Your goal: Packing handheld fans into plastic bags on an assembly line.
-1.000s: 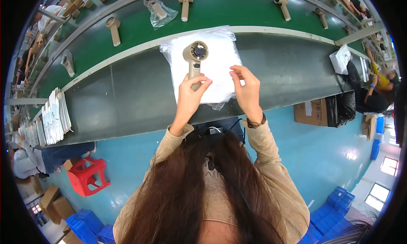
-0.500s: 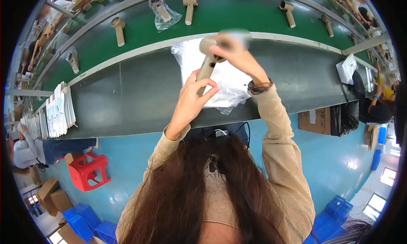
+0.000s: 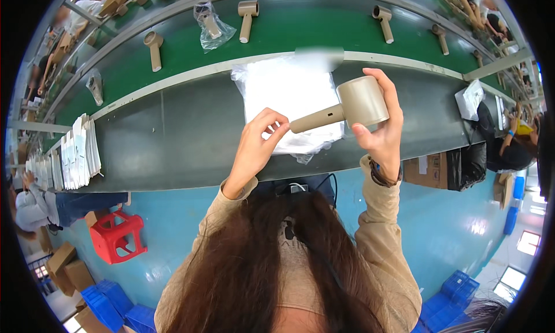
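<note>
A beige hair dryer [image 3: 347, 108] is lifted above the grey worktable [image 3: 173, 142]. My right hand [image 3: 381, 130] grips its round head, with the handle pointing left. My left hand [image 3: 257, 145] pinches the tip of that handle between thumb and fingers. Under both hands lies a pile of clear plastic bags [image 3: 289, 96] on the table.
Behind the table runs a green conveyor belt [image 3: 289, 32] carrying several more beige dryers [image 3: 247, 16], one in a clear bag [image 3: 211, 26]. A stack of white leaflets [image 3: 78, 153] sits at the table's left end. A red stool [image 3: 118, 234], cardboard boxes and blue crates stand on the blue floor. Other people work at left and right.
The dryer has swung from upright to lying sideways and moved right. My right hand now holds its head; my left hand slid from the handle's middle to its tip.
</note>
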A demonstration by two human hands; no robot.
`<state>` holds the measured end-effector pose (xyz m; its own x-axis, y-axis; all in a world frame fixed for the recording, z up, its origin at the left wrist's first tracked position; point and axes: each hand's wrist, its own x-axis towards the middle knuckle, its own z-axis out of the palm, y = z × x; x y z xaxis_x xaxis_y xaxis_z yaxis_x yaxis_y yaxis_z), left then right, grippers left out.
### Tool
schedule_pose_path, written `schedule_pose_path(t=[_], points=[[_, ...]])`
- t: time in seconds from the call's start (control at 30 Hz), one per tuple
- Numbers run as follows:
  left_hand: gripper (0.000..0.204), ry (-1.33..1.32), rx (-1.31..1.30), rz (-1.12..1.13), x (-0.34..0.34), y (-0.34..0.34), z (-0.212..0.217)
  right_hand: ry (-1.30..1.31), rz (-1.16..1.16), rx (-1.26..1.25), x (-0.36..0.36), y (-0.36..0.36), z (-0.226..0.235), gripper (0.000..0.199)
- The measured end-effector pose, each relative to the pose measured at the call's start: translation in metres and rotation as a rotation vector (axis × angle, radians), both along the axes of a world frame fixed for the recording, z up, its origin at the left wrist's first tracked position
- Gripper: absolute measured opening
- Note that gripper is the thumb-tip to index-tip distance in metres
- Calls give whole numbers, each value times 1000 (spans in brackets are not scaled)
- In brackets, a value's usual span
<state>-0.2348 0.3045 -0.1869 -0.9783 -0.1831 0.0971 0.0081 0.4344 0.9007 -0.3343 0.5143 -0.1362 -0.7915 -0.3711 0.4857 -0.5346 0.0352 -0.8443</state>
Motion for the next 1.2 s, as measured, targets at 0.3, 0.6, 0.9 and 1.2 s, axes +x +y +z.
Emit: schedule_pose_path(t=[0.3, 0.6, 0.9, 1.2], points=[[13, 22, 414, -79, -1, 10, -15, 105, 62, 193, 11, -17, -1, 73], [14, 136, 457, 5, 2, 18, -34, -60, -145, -24, 17, -14, -4, 71], [11, 139, 961, 11, 4, 26, -15, 33, -11, 255, 38, -21, -22, 75], [57, 222, 153, -160, 16, 28, -10, -240, 38, -43, 33, -24, -16, 64]])
